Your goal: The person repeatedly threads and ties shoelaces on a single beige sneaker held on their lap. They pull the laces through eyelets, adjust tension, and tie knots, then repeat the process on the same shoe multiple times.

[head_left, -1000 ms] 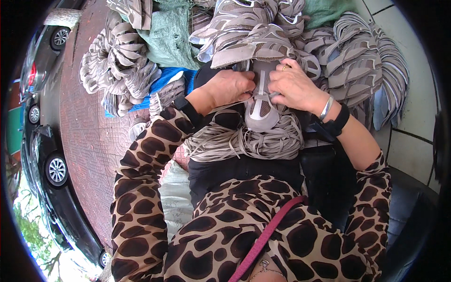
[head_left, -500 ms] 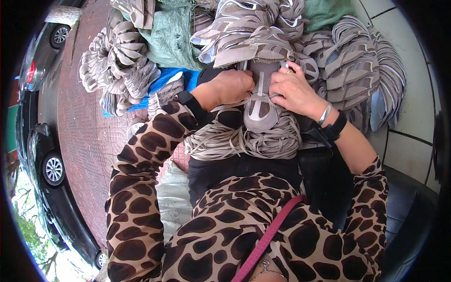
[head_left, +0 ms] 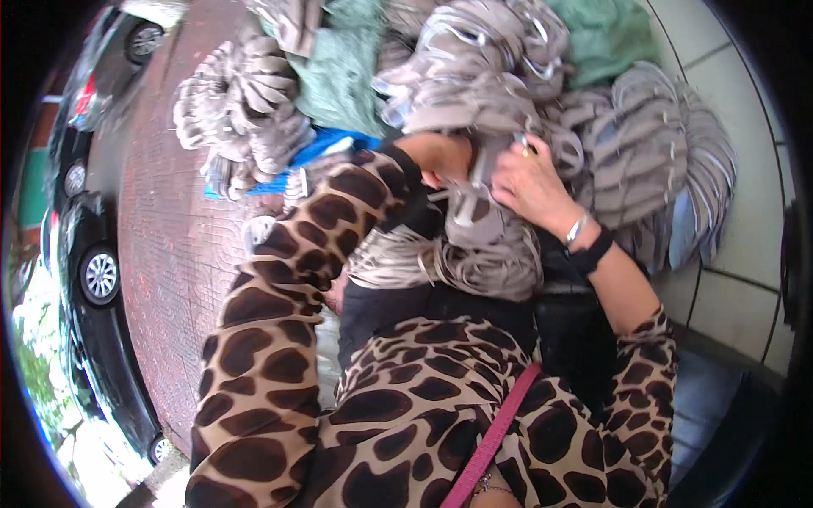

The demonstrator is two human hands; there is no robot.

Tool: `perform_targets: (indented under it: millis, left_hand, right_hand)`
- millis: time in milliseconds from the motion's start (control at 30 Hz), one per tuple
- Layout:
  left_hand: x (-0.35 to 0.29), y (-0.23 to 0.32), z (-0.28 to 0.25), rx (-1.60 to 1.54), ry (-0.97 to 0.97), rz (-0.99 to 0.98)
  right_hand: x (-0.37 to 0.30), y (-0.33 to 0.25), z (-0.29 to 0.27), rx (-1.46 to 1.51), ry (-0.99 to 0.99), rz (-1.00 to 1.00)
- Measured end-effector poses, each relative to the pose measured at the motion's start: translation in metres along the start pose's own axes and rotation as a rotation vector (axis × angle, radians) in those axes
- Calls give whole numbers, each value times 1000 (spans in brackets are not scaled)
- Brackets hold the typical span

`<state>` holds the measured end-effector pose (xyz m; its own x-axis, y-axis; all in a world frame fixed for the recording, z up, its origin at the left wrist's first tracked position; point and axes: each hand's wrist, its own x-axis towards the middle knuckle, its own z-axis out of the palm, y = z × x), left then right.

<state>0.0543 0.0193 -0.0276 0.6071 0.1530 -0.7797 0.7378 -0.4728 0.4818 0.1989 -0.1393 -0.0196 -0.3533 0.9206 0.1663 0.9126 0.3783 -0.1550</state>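
A grey-beige shoe upper lies over my lap, toe toward me, its tongue running up between my hands. My right hand, with a ring and bracelet, is closed on the upper's right edge. At the left edge my left hand is curled, its fingertips mostly hidden; a short light strip shows just below it, and I cannot make out what it grips. Coiled bundles of light grey shoelaces rest on my lap under the toe. Directly beyond my hands is a heap of similar uppers.
Strung stacks of uppers stand at the right and left. Green sacks and a blue sheet lie among them. Parked cars line the far left beyond red paving; pale tiles are at right.
My left hand has swung up and right over the upper's left side, its wrist turning. My right hand keeps its hold. The whole view has shifted slightly and blurred.
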Motion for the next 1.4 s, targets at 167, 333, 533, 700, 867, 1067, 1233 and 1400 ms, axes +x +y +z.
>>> perform_targets:
  millis: [167, 333, 533, 700, 867, 1067, 1233, 1400]
  left_hand:
    - [43, -44, 26, -34, 68, -59]
    - [60, -50, 33, 66, -94, -136]
    - [39, -57, 39, -338, 106, -144]
    - [-41, 5, 50, 15, 672, 24]
    - [-41, -8, 80, -120, 1082, 201]
    - [-28, -13, 67, 43, 1183, 661]
    - [-18, -17, 59, 5, 1022, 444]
    - [-29, -11, 50, 48, 998, 418]
  right_hand:
    - [21, -11, 10, -58, 93, -93]
    - [20, -17, -3, -3, 5, -125]
    - [23, -17, 5, 31, 35, -135]
    - [12, -5, 8, 32, -7, -54]
    - [14, -4, -2, -38, -94, -3]
    - [23, 12, 7, -39, -277, 153]
    - [42, -2, 20, -109, -514, 342]
    - [56, -11, 8, -39, -700, 484]
